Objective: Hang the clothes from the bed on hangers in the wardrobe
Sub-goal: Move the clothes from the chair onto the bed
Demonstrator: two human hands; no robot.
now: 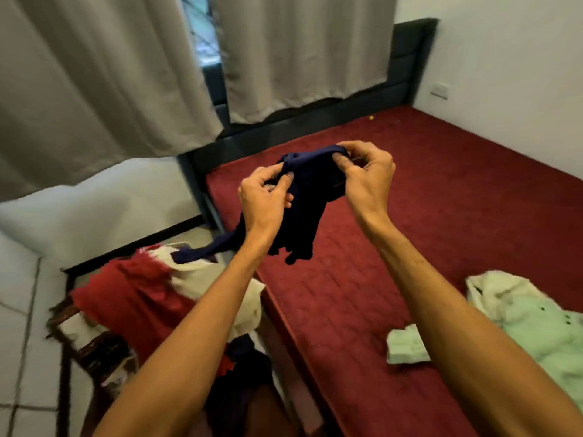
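Gripping: the left hand (265,197) and the right hand (366,175) each pinch the upper edge of a dark navy soft fabric garment (310,197), thumbs and curled fingertips closed on the cloth.
Garment: held in the air, bunched between the two hands; its body hangs toward 6 o'clock from the grip, and one long strip trails toward 8 o'clock. What kind of garment it is cannot be told.
Bed: a mattress with a dark red quilted cover (410,216) lies beneath the hands and runs from 12 to 5 o'clock.
Clothes on bed: a pale mint-green garment with dark buttons (542,335) lies crumpled at 4 o'clock, with a small folded pale green cloth (407,343) just beside it.
Floor heap: a red and white crumpled fabric pile (142,291) lies at 8 o'clock beside the bed, under the trailing strip's end; contact between them cannot be told.
Curtains: grey pleated drapes (94,74) hang from 10 to 12 o'clock.
Bed frame: a dark padded headboard (410,58) stands at 1 o'clock.
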